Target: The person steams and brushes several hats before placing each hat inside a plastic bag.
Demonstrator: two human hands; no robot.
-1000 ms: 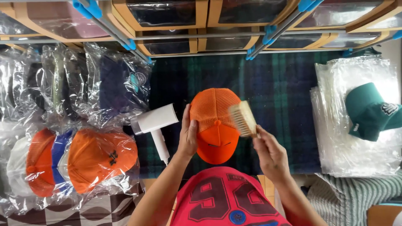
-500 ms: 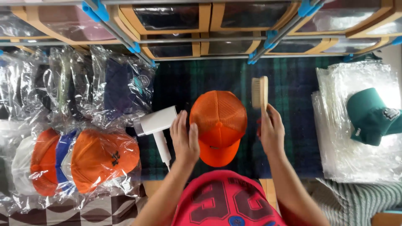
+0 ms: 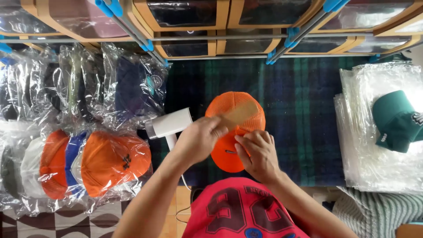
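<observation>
The fingers (image 3: 210,128) of the left hand (image 3: 200,140) now grip the wooden brush (image 3: 240,115), which has passed over from the right hand (image 3: 257,154); the right fingers rest curled and empty on the orange cap (image 3: 233,132), steadying it on the plaid surface (image 3: 304,110) beside the white steamer (image 3: 169,124); brushing goes on left-handed.

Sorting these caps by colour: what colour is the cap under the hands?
Bright orange cap, with a mesh back, lying on the dark green-and-blue plaid cloth; the head view shows it.
</observation>
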